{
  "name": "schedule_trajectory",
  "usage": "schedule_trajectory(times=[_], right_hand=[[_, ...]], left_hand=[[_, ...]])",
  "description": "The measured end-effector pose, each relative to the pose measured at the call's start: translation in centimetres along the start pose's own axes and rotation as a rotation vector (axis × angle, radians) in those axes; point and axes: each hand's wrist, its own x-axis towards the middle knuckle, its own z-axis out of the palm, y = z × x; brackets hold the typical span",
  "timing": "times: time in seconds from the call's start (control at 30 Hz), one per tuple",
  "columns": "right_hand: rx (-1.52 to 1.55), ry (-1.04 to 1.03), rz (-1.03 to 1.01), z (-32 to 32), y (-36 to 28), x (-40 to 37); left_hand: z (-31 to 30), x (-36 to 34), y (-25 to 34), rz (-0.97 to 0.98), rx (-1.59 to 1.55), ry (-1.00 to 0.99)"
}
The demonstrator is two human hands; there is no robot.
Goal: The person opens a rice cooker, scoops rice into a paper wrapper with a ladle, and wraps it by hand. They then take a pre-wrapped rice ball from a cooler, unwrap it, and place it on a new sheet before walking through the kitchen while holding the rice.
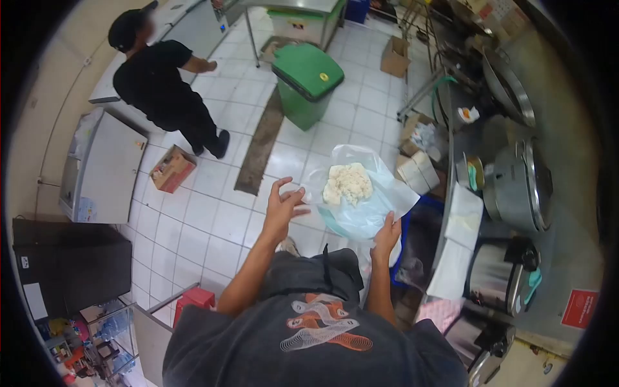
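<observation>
A pale, translucent wrapping sheet [400, 193] is spread out in front of me, tinged light blue toward its lower part. White cooked rice [348, 183] lies heaped on its upper middle. My right hand [387, 236] grips the sheet's lower right edge, thumb on top and the other fingers hidden underneath. At the left edge of the sheet is my left hand [284, 205], its fingers spread and curved, with the fingertips right at the sheet's border.
To my right a counter carries white paper sheets [456, 238], large metal pots [516, 184] and a wide wok [509, 84]. Ahead stands a green lidded bin [306, 80]. A person in black [164, 84] is at the upper left, near a cardboard box [173, 169] on the tiled floor.
</observation>
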Motion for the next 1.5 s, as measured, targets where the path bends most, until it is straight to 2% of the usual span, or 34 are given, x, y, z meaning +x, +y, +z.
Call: schedule_trajectory(times=[0.03, 0.1, 0.13, 0.23, 0.27, 0.37, 0.47, 0.5, 0.6, 0.77, 0.8, 0.83, 0.9, 1.0, 1.1, 1.3, 1.4, 1.5], right_hand=[[0.017, -0.018, -0.044, 0.6, 0.0, 1.4], [-0.010, -0.052, -0.038, 5.5, -0.7, 1.3], [-0.059, -0.069, -0.021, 7.2, -0.5, 1.7], [-0.196, -0.110, 0.036, 12.7, -1.3, 2.9], [-0.243, -0.121, 0.064, 12.9, -1.5, 3.4], [-0.152, -0.152, -0.075, 17.9, -2.7, 4.4], [-0.155, -0.239, 0.080, 22.9, -3.6, 6.8], [-0.104, -0.264, 0.069, 24.5, -3.3, 7.8], [-0.023, -0.326, 0.058, 29.8, -2.5, 10.8], [0.033, -0.383, 0.069, 39.8, -5.7, 16.1], [0.005, -0.361, 0.070, 41.8, -3.7, 17.9], [-0.027, -0.377, 0.120, 43.6, -4.9, 18.6], [0.046, -0.523, 0.084, 46.6, -7.0, 20.0], [0.091, -0.507, -0.012, 51.9, -7.6, 21.5], [0.039, -0.521, -0.015, 56.8, -9.0, 22.6], [0.055, -0.489, 0.007, 68.0, -9.9, 23.5], [0.051, -0.413, -0.063, 74.6, -10.1, 23.9], [0.113, -0.326, -0.044, 81.0, -12.7, 23.2]], left_hand=[[1.6, -0.1, 0.4, 0.028, 0.048, 0.026], [0.3, 0.1, 3.3, 0.037, 0.120, 0.090], [-0.2, 0.7, 4.0, 0.085, 0.271, 0.089], [-2.9, 4.4, 5.3, 0.121, 0.286, 0.155], [-3.2, 5.2, 5.0, 0.122, 0.200, 0.166], [-5.4, 8.3, 7.6, 0.143, 0.158, 0.212], [-6.4, 12.4, 10.6, 0.018, 0.166, 0.258], [-6.4, 13.8, 11.5, -0.016, 0.184, 0.266], [-7.6, 18.9, 13.6, 0.123, 0.191, 0.240], [-10.5, 25.8, 20.3, 0.136, 0.231, 0.247], [-10.5, 26.7, 21.8, 0.145, 0.216, 0.260], [-10.8, 27.4, 23.3, 0.151, 0.200, 0.278], [-11.9, 29.7, 24.8, 0.171, 0.190, 0.334], [-11.9, 32.4, 27.5, 0.149, 0.144, 0.439], [-10.5, 34.6, 31.3, 0.013, 0.068, 0.493], [-15.6, 43.2, 36.0, 0.129, 0.176, 0.466], [-19.7, 47.5, 40.2, 0.164, 0.177, 0.404], [-23.1, 51.1, 45.2, 0.212, 0.231, 0.346]])
